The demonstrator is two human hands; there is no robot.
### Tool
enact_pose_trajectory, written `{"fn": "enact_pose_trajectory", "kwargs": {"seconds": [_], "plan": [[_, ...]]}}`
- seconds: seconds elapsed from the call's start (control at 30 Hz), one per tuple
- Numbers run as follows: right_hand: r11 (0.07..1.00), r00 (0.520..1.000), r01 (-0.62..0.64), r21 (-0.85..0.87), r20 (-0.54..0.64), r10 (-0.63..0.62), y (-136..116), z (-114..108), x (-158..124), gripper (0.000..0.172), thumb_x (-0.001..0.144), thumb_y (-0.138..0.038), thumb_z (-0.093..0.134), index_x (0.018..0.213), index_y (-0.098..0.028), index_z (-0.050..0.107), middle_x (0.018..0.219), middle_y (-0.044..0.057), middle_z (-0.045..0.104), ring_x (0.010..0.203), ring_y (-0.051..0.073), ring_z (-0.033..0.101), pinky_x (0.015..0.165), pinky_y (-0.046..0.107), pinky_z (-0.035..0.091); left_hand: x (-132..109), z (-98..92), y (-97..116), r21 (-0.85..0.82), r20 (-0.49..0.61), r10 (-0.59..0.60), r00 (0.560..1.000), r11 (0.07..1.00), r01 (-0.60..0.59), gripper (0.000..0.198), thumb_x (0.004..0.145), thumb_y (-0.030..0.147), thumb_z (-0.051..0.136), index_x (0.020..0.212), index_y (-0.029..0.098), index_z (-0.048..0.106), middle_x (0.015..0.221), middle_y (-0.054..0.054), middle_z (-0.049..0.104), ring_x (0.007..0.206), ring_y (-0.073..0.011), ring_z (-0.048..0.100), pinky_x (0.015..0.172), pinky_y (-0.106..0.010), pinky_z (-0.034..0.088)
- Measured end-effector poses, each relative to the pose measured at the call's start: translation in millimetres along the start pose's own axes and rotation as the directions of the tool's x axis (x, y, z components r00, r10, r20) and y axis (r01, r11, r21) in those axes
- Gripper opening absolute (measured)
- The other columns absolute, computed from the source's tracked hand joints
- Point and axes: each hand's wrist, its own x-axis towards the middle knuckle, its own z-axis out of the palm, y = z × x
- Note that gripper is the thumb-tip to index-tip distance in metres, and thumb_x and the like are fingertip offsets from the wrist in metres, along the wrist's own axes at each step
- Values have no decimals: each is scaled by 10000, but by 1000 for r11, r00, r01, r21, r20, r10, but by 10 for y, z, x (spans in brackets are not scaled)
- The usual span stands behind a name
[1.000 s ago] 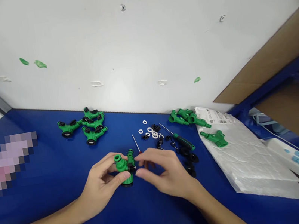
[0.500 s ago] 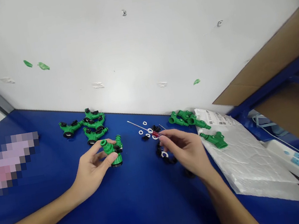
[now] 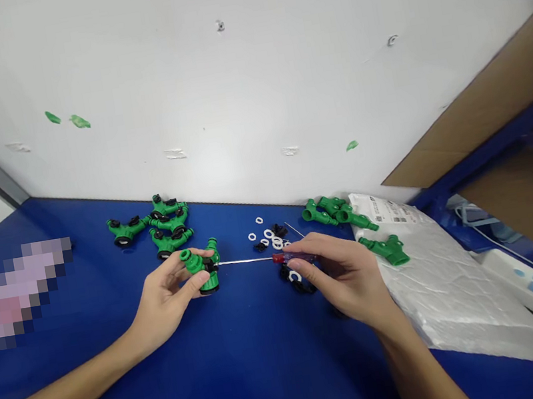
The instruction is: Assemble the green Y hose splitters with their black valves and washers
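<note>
Over the near middle of the blue table [image 3: 253, 370], the left hand [image 3: 166, 303] has its thumb and fingers wrapped around a green Y-shaped hose splitter [image 3: 208, 281]. The right hand [image 3: 341, 272] pinches the red handle of a thin screwdriver [image 3: 248, 260], which lies almost flat and points left. Its tip is at the splitter's black knob [image 3: 210, 264] (I can't tell if it sits in a screw). To do this well, I think the screwdriver should go straight in, not slanted, with a gentle push while it turns. The left hand should grip firmly so the splitter can't spin, and its thumb should stay away from the tip. White washers [image 3: 268, 233] lie just past the right hand, so bumping them would be easy.
</note>
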Motion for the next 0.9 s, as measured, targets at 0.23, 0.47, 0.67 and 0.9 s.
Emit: {"fn": "enact_pose_trajectory", "kwargs": {"seconds": [0.23,0.47,0.67,0.9], "plan": [[1000,1000,15,-13,23,-14,-10,16,-10,153,863,-133,660,988,-204,714,770,30,692,647,141,609,584,284,467,-14,15,13,-5,6,10,1000,1000,-10,313,816,402,696,1057,204,664,1136,-70,693,890,-197,664,623,-228,610],[1000,1000,16,-3,-2,-16,-11,-8,-7,164,859,-129,659,994,-201,716,782,44,701,659,162,621,574,303,463,-18,16,-6,-17,5,-10,1000,1000,10,323,811,405,705,1062,204,675,1117,-67,697,812,-166,650,623,-224,606],[1000,1000,16,-24,5,-15,-31,-19,3,139,863,-144,657,976,-196,720,765,47,702,638,158,614,545,298,456,-25,22,0,-25,7,-13,1000,1000,14,325,810,408,705,1061,202,680,1085,-63,706,788,-157,641,622,-224,606],[1000,1000,20,-18,6,-20,-12,-30,-4,138,859,-157,663,970,-205,728,752,41,703,616,156,606,538,300,458,-19,30,6,-25,0,-3,1000,1000,3,314,815,402,700,1053,200,674,1118,-69,699,797,-164,653,620,-229,606]]}}
